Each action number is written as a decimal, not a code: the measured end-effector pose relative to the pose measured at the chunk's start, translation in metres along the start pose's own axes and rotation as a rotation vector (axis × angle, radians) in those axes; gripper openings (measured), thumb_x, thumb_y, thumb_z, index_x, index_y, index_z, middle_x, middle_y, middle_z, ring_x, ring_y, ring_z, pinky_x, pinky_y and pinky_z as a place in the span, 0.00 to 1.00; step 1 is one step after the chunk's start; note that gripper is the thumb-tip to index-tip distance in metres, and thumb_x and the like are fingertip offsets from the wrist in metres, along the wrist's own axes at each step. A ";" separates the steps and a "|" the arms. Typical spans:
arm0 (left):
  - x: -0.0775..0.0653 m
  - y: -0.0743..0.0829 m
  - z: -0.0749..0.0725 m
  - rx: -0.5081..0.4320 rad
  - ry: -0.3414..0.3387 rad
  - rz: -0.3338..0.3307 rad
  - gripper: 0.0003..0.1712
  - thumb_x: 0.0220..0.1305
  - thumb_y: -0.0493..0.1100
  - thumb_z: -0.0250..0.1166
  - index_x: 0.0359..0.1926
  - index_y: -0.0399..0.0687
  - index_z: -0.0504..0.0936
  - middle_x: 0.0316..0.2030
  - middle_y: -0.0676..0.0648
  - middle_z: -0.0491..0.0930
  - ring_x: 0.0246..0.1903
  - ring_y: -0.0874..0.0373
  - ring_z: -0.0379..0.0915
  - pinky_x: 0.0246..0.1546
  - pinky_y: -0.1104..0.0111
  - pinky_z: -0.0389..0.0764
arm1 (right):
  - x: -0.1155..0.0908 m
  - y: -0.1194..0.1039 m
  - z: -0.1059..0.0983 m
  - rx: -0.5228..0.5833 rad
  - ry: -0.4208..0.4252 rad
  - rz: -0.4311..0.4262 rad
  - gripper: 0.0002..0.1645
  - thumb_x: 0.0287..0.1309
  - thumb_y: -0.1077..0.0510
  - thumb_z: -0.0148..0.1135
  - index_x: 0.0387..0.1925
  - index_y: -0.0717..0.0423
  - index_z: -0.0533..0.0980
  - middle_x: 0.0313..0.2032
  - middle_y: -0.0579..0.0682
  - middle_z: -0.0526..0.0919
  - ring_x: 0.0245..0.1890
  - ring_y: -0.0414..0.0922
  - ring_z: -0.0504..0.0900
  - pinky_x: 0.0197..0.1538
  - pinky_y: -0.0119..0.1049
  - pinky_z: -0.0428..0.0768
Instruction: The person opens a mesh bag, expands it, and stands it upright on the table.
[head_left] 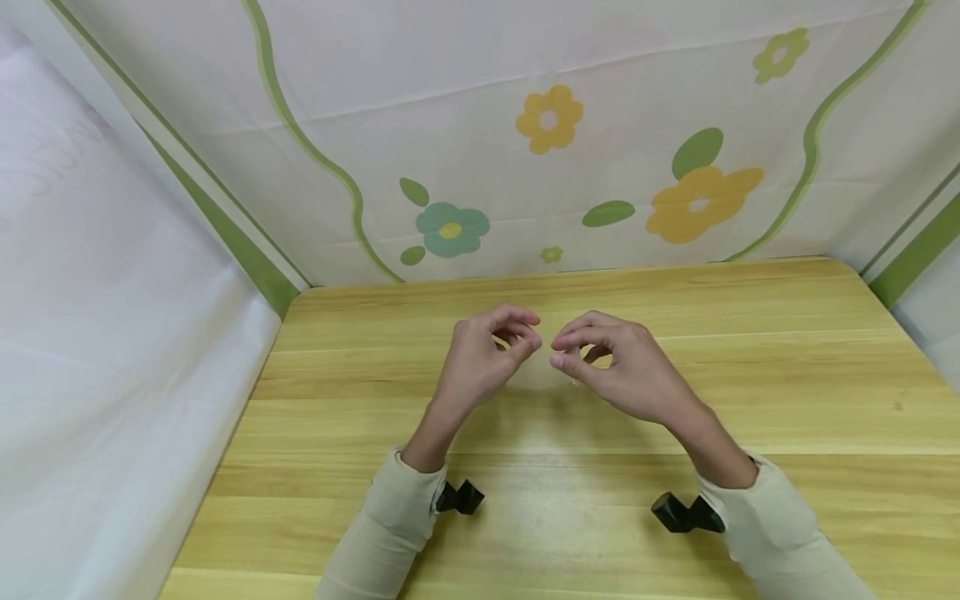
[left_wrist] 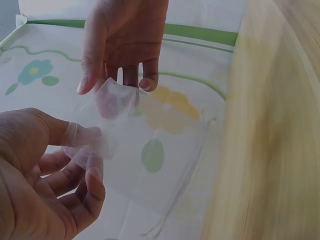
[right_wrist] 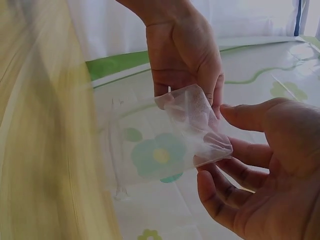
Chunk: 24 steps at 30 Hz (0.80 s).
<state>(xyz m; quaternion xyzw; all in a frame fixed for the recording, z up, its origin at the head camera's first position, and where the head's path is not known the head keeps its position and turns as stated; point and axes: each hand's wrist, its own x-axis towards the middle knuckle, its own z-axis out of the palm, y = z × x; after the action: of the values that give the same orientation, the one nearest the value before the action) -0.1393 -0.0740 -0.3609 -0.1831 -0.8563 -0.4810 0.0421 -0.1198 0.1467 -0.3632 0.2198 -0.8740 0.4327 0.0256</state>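
A sheer white mesh drawstring pouch (left_wrist: 117, 135) hangs between the two hands, its cord crossing near the far end in both wrist views. The left hand (head_left: 487, 354) pinches one corner of the closed-looking end, where the mesh bunches over its thumb and fingertips. At the opposite corner, the right hand (head_left: 618, 362) holds the gathered mesh (right_wrist: 215, 142) against its index finger, its thumb raised a little from the cloth. Both hands are close together above the wooden table. From the head, the pouch is almost invisible against the wood.
The wooden table (head_left: 540, 517) ends at the back against a white cloth (head_left: 480, 125) printed with flowers and leaves. Another white cloth (head_left: 112, 350) hangs along the left side. Black mounts (head_left: 461, 497) stick out from the wrists near the sleeves.
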 end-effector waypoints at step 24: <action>0.000 -0.001 0.001 -0.047 0.095 0.095 0.09 0.70 0.34 0.73 0.50 0.42 0.89 0.38 0.45 0.91 0.38 0.55 0.85 0.35 0.70 0.85 | -0.002 -0.002 0.002 0.005 0.114 -0.006 0.08 0.75 0.54 0.68 0.49 0.50 0.86 0.46 0.44 0.90 0.46 0.41 0.87 0.48 0.38 0.88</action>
<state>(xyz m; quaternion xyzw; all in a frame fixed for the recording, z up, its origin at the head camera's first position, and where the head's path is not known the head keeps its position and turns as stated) -0.1395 -0.0732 -0.3624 -0.2016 -0.8322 -0.5065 0.1011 -0.1172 0.1446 -0.3633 0.1976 -0.8693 0.4466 0.0761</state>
